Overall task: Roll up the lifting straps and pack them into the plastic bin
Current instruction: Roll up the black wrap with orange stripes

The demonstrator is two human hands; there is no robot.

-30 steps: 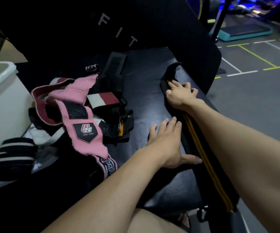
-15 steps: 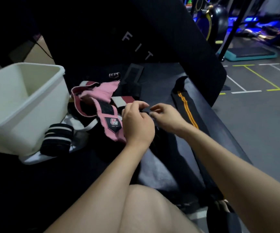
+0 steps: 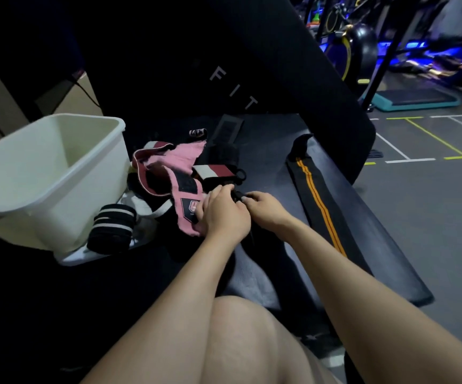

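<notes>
My left hand [image 3: 221,214] and my right hand [image 3: 266,210] meet over the bench and pinch the end of a black strap [image 3: 237,195] between their fingertips; the strap hangs dark below them. A long black strap with orange stripes [image 3: 318,206] lies flat along the bench's right side. A pile of straps with a pink one [image 3: 169,167] on top sits left of my hands. A rolled black-and-white strap [image 3: 112,228] lies beside the white plastic bin [image 3: 44,189], which stands at the left with nothing visible inside.
The black padded bench [image 3: 274,173] has its upright backrest [image 3: 238,65] behind the pile. The bench's right edge drops to the grey gym floor [image 3: 432,217]. My bare knee [image 3: 241,328] is in front. Gym machines [image 3: 363,45] stand far right.
My hands left the orange-striped strap, moved left to the pile and took hold of a black strap end. The view swung left, bringing the bin into sight.
</notes>
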